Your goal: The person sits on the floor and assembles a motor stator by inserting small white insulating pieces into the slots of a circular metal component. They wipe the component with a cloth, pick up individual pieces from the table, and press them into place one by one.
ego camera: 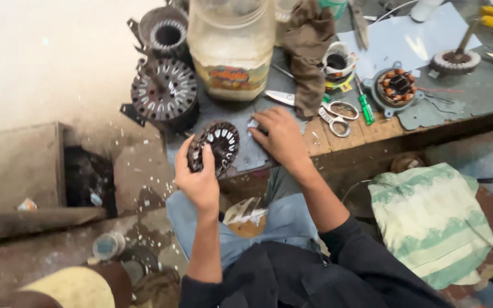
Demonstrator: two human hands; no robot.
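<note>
Dark sleeves [338, 268] and blue trousers [269, 222] of the seated person fill the bottom of the head view, both forearms reaching up toward the table [372, 134]. Left hand [198, 179] is curled around the lower left rim of a small dark stator core [215, 147], a round slotted ring, holding it tilted on edge just above the near edge of the table, over the person's lap. Right hand [278, 137] lies palm down on the table just right of the core, fingers bent and pressed onto a small pale scrap [253, 122] of sheet; whether it pinches the scrap cannot be told. Behind the core stands a larger slotted stator [164, 91], with another ring-shaped one [166, 34] farther back. A big clear plastic jar [232, 45] stands beside them, and a brown rag [309, 51] hangs next to it. Near the right hand lie scissors [338, 114] and a green-handled screwdriver [365, 105]. Farther right sits a wound stator with copper coils [397, 86] on a grey sheet. A green-and-white cloth [429, 222] lies low on the right.
</note>
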